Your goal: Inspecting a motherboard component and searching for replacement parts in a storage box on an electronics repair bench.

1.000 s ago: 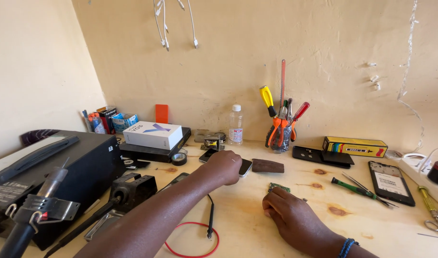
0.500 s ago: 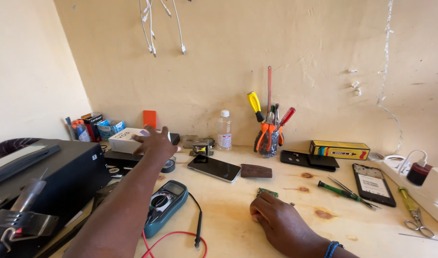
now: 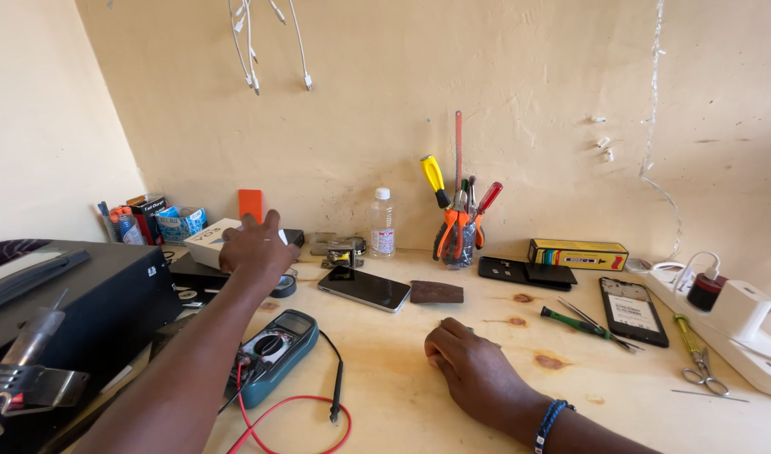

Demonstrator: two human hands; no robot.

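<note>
My left hand [image 3: 255, 246] reaches far across the wooden bench [image 3: 402, 395] with its fingers spread. It hovers over a white box [image 3: 209, 238] and a black tape roll [image 3: 284, 287] and holds nothing. My right hand [image 3: 472, 364] rests knuckles-up on the bench, fingers curled down over a small green piece [image 3: 468, 329] that barely shows at the fingertips. A blue multimeter [image 3: 278, 351] lies under my left forearm, with a red lead [image 3: 294, 418] and a black probe [image 3: 337, 390]. A smartphone [image 3: 364, 288] lies face up between the hands.
A black machine [image 3: 74, 303] fills the left side. Along the wall stand a clear bottle [image 3: 383, 223], a holder of pliers and screwdrivers [image 3: 458, 231] and a yellow box [image 3: 577, 254]. To the right lie another phone [image 3: 630, 309], a green screwdriver [image 3: 574, 322], scissors [image 3: 702, 363] and a power strip [image 3: 739, 328].
My left hand has left the smartphone and moved left and back to the white box. The right hand stays on the bench. The view has shifted, uncovering the multimeter.
</note>
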